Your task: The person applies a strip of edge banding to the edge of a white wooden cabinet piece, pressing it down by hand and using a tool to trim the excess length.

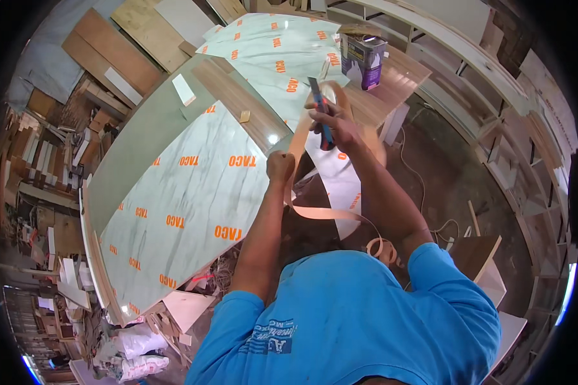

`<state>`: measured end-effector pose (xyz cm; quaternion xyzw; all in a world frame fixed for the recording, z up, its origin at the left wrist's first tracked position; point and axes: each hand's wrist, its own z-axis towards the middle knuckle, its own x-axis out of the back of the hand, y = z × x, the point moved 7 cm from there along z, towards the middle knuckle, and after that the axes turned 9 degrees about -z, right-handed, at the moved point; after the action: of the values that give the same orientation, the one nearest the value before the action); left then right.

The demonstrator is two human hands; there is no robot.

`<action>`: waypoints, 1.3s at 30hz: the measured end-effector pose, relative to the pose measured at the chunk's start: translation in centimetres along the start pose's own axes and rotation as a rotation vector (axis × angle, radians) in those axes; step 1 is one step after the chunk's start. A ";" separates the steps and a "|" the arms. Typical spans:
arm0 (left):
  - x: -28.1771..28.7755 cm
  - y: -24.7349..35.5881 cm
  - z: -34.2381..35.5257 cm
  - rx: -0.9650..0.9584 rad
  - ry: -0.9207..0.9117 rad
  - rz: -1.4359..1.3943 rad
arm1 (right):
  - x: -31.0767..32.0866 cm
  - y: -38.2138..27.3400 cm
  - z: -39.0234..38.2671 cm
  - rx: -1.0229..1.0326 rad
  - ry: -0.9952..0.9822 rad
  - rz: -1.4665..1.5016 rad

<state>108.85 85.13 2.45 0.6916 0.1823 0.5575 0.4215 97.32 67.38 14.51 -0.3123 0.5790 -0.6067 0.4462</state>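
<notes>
My right hand is closed around a utility knife with a blue, red and black handle, its blade pointing up and away from me. To its left and nearer me, my left hand is a fist gripping a long tan edge-banding strip. From the fist the strip rises toward the knife and bends in a wide loop behind my right hand. Its lower end trails right and curls beside my right elbow. Under my hands lies a white printed sheet, partly hidden by my forearm.
A marble-patterned sheet with orange print covers much of the worktable on the left. A wood-grain strip and a small yellowish block lie beyond it. At the far right stands a purple and black can. Cabinet frames line the right side.
</notes>
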 end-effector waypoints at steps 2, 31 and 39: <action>-1.8 -2.5 2.1 0.066 -0.031 -0.057 | -0.8 2.2 3.4 -0.055 -0.028 0.008; -5.2 -4.3 1.5 0.575 0.546 0.038 | -5.0 20.2 8.3 0.278 -0.895 -1.267; -6.0 -4.5 0.5 0.490 0.688 0.028 | -5.4 21.4 8.2 0.383 -1.024 -1.303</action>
<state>108.41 83.23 -4.78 0.5475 0.4301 0.7017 0.1514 110.73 70.29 -4.64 -0.7383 -0.1022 -0.6139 0.2598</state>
